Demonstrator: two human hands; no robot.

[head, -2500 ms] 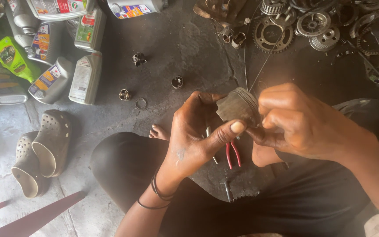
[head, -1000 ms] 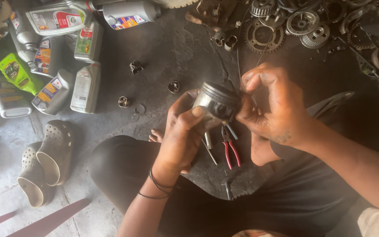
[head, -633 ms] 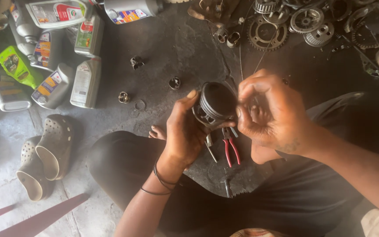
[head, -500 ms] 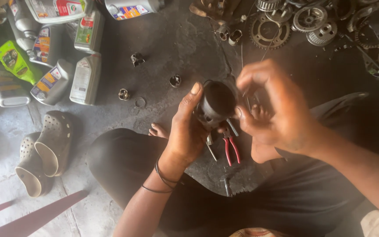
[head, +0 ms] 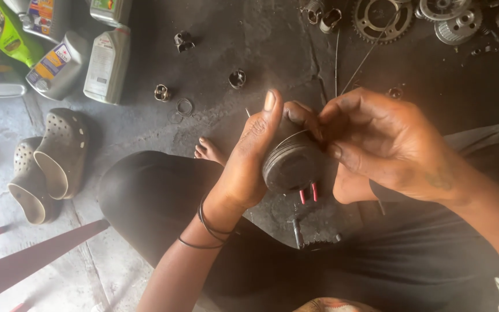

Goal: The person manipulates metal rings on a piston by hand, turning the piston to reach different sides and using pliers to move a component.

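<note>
I am holding a dark metal piston (head: 293, 164) in front of me, above my lap and the oily floor (head: 249, 52). My left hand (head: 248, 159) is wrapping around its left side, thumb pointing up along the skirt, the grip closed firmly on it. My right hand (head: 385, 141) is coming in from the right, its fingertips (head: 313, 124) pinching at the upper rim of the piston where a thin pale ring edge shows; that grip is closed on the rim too. The flat dark crown is facing toward me. Just below the piston the red handles of a pair of pliers (head: 308, 193) are peeking out, lying on the floor. Further off on the floor, small metal parts (head: 163, 92) are lying near grey oil bottles (head: 108, 60), a toothed sprocket (head: 379, 20) is sitting at the top, and a pair of grey clogs (head: 47, 162) is resting to my left.
</note>
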